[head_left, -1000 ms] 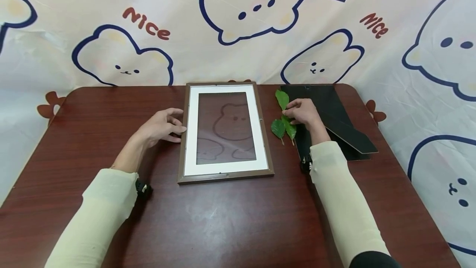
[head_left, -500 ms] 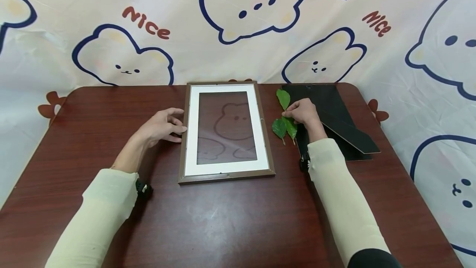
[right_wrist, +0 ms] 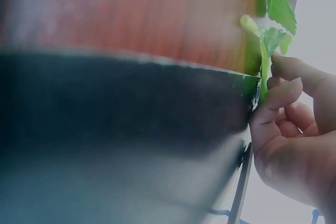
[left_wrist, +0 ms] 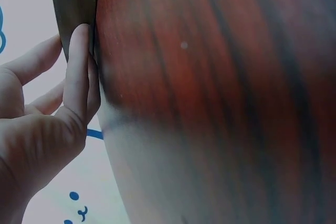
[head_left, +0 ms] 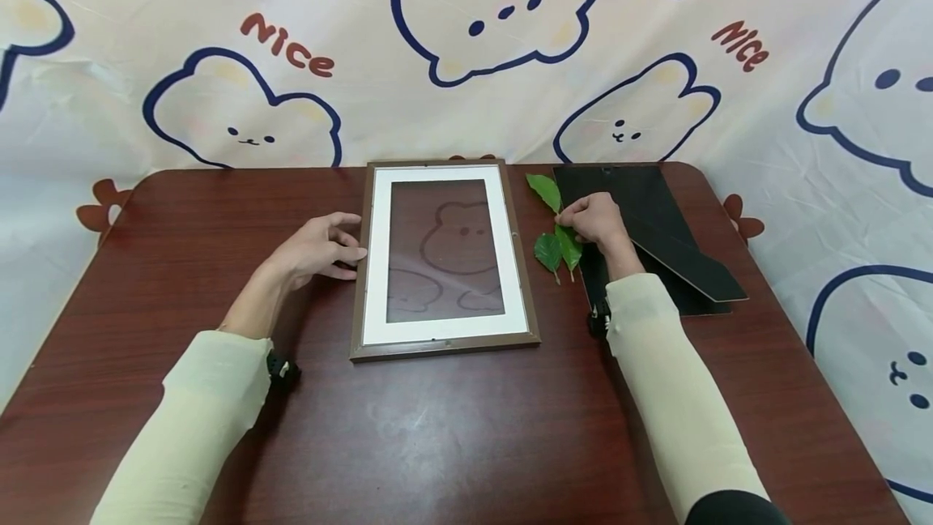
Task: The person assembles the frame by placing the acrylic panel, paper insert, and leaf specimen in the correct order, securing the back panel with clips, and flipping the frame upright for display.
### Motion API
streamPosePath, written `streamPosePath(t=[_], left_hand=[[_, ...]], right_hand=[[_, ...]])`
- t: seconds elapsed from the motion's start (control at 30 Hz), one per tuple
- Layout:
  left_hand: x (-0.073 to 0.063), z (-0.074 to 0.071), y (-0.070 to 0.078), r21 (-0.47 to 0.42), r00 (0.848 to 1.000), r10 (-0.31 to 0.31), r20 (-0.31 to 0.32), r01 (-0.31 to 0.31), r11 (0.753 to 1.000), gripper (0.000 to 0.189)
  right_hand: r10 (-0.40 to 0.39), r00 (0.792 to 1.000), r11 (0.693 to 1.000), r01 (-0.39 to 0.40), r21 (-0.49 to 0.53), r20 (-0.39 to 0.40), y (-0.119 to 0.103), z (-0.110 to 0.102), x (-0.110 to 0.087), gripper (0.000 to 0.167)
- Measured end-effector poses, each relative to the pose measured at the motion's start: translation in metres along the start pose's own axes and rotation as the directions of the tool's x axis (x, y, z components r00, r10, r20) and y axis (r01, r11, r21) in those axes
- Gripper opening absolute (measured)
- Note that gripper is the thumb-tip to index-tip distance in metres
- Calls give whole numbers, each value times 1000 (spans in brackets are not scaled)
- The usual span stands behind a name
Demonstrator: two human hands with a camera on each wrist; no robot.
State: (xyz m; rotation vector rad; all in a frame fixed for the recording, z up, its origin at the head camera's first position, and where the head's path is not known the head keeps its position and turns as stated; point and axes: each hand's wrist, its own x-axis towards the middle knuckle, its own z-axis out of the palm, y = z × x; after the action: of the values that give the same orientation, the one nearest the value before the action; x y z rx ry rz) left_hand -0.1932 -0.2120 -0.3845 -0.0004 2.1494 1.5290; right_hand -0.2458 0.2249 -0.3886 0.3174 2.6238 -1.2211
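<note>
Left hand (head_left: 321, 246), its fingers loosely spread, touches the left edge of a brown picture frame (head_left: 452, 345) lying flat near the middle of a dark red counter (head_left: 408, 444). Right hand (head_left: 596, 221) pinches a green leaf (head_left: 543, 189) at its lower end, just right of the frame. Two more leaves (head_left: 547, 251) lie side by side immediately below those fingers, near the edge of a black board (head_left: 608, 179). A black strip (head_left: 681, 264) slants across that board; whether it is attached cannot be told.

The pinched leaf looks thin, so squeezing or twisting its narrow end could crease or tear it. Low movement of the right wrist might drag the other leaves or knock the strip askew, since the forearm passes over the board. At the frame, a sideways push from the left fingertips could turn it, and careless contact might smudge the clear pane (head_left: 408, 241) inside the white mat (head_left: 437, 329).
</note>
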Motion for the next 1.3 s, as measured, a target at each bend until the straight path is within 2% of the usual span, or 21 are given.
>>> streamPosePath(t=[0.37,0.7,1.0,1.3], left_hand=[[-1,-1,-1,-24,1000,9,-9,-9,1000,74],[2,-2,-4,-62,1000,11,-16,-12,998,75],[4,-4,-7,-74,1000,26,-15,-27,997,76],[3,-3,-6,-78,1000,20,-23,-21,997,75]], right_hand=[[-37,999,999,37,33,-8,-6,1,-6,25],[-152,988,986,152,66,-8,-20,2,-12,23],[-206,978,978,204,51,30,-30,6,-15,19],[-271,960,963,270,21,77,-45,16,-20,14]])
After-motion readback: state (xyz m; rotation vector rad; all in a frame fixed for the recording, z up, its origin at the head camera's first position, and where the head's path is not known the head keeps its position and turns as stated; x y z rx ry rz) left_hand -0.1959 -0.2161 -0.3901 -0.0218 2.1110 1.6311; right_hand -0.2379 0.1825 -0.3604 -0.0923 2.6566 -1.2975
